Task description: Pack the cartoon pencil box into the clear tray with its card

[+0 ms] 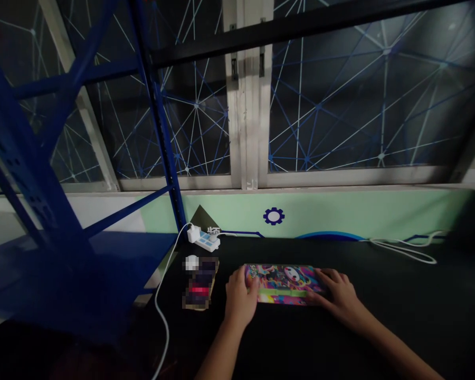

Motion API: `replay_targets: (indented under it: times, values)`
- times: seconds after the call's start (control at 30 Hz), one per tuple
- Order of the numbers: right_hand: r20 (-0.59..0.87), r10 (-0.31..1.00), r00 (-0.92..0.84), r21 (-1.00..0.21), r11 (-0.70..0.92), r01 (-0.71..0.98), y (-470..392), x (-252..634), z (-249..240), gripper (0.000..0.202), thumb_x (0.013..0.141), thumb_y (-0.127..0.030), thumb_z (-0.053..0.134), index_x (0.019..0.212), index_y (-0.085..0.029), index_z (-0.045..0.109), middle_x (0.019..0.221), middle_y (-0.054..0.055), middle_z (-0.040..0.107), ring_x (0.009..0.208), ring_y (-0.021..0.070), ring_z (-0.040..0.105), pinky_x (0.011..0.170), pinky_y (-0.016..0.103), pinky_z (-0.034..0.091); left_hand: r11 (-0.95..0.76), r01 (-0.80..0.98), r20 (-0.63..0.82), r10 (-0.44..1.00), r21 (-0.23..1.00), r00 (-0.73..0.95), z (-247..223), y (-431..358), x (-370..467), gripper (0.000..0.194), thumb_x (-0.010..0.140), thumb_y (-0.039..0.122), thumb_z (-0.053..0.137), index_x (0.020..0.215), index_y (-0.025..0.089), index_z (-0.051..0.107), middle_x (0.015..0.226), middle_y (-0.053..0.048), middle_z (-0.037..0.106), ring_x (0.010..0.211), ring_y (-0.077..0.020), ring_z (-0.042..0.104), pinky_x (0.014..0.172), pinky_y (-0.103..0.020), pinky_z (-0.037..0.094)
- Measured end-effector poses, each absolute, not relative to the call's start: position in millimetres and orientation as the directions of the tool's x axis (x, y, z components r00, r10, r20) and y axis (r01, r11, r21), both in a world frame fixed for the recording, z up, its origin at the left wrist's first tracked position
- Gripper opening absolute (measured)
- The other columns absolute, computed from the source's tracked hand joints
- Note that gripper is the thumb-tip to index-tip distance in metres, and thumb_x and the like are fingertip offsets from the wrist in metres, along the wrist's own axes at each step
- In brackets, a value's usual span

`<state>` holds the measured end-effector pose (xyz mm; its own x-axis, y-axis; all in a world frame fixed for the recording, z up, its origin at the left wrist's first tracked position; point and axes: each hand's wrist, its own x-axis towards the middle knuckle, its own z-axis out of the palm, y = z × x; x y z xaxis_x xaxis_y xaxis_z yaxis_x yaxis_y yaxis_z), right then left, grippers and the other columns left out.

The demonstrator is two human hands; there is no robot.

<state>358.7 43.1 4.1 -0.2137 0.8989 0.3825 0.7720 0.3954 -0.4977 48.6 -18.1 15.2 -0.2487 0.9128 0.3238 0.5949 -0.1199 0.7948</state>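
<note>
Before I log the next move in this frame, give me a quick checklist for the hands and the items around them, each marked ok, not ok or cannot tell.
1. Left hand on the left end of the colourful case: ok.
2. Right hand on its right end: ok.
3. White cable clear of both hands: ok, it runs well to their left.
4. Pixelated phone-like item apart from the case: ok, left of the left hand.
5. Contents of the case: cannot tell, only its patterned outside shows.
</note>
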Motion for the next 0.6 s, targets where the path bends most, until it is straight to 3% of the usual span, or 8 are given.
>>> replay_targets:
  times: [0.13,0.27,0.43,0.6]
  values:
    - [0.417,0.899,-0.132,-0.579,0.374,0.725,36.2,334.7,5.2,0.069,0.081,-0.07,0.06,0.134,-0.026,0.063,0.133,0.015,0.062,0.122,0.0381,0.059,0.105,0.055,0.045,-0.157,0.498,0.36,0.867,0.853,-0.344,15.0,-18.4,43.4,0.041,0.098,0.041,0.046,0.128,0.017,0.059,0.128,-0.015,0.068,0.122,-0.0249,0.062,0.107,-0.037,0.046]
    - [0.456,0.89,-0.009,-0.68,0.355,0.642,32.4,315.0,6.7,0.065,0.088,-0.069,0.053,0.133,-0.024,0.058,0.134,0.015,0.06,0.122,0.0355,0.06,0.106,0.053,0.046,-0.218,0.433,0.41,0.811,0.874,-0.418,14.2,-21.7,40.8,0.032,0.099,0.041,0.045,0.12,0.019,0.056,0.122,-0.014,0.069,0.114,-0.0261,0.066,0.101,-0.042,0.05]
    - [0.493,0.856,0.159,-0.776,0.349,0.525,24.8,311.4,14.1,0.064,0.084,-0.07,0.06,0.126,-0.022,0.055,0.128,0.015,0.064,0.123,0.0363,0.058,0.107,0.055,0.044,-0.355,0.371,0.494,0.769,0.858,-0.407,13.0,-26.8,48.4,0.027,0.099,0.046,0.047,0.11,0.022,0.055,0.112,-0.013,0.069,0.112,-0.0258,0.067,0.099,-0.042,0.052]
    - [0.477,0.853,0.211,-0.845,0.379,0.376,14.0,313.3,18.1,0.06,0.086,-0.069,0.061,0.124,-0.023,0.05,0.127,0.013,0.062,0.113,0.0299,0.065,0.098,0.045,0.053,-0.435,0.291,0.522,0.748,0.852,-0.41,11.9,-25.8,53.1,0.028,0.096,0.049,0.052,0.107,0.023,0.055,0.105,-0.009,0.068,0.106,-0.0238,0.069,0.095,-0.039,0.055]
